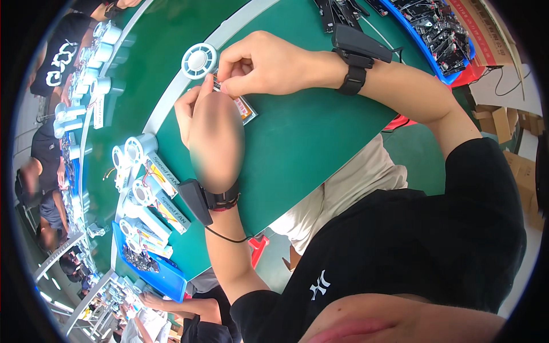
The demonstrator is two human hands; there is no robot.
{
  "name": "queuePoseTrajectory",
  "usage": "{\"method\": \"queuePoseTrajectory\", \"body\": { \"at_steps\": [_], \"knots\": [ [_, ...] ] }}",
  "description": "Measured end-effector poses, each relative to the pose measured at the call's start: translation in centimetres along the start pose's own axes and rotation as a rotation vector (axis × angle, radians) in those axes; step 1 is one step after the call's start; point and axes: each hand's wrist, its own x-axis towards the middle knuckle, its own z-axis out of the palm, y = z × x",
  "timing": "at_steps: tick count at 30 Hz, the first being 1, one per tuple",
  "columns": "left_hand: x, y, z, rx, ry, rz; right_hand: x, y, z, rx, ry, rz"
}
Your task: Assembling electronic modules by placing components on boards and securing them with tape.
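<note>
My left hand is closed, palm down, above the green tabletop. Part of it is blurred, and its fingers hide most of what they hold. My right hand is closed in a pinch, its thumb and fingers meeting the left fingertips. Between them shows a small dark piece, too covered to name. A flat piece with an orange and white label sticks out beside my left hand. Just beyond the fingertips lies a round, pale blue fan head with a slotted grille.
Several pale blue fans with labelled boxes line the left side. Blue trays hold dark circuit parts near left and far right. Loose black parts lie at the far edge. Other people work along the left.
</note>
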Motion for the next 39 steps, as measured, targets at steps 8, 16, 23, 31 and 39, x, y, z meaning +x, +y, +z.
{"method": "queuePoseTrajectory", "body": {
  "at_steps": [8,16,23,31,39],
  "knots": [
    [-0.3,0.8,-0.2,0.016,-0.067,-0.232,0.4,1.5,0.1,-0.098,0.001,-0.025],
    [0.5,0.2,0.0,0.05,-0.056,0.076,1.6,1.5,-0.4,-0.197,0.111,-0.237],
    [-0.6,0.1,-1.0,-0.03,-0.127,0.008,1.5,1.7,-0.1,-0.276,0.06,-0.467],
    [-0.3,-0.5,-0.7,-0.258,-0.097,-0.118,1.0,0.2,-1.7,-0.161,-0.086,-0.206],
    [0.3,-1.5,-0.8,-0.415,-0.072,-0.222,1.4,0.3,-2.0,0.191,-0.129,0.099]
  ]
}}
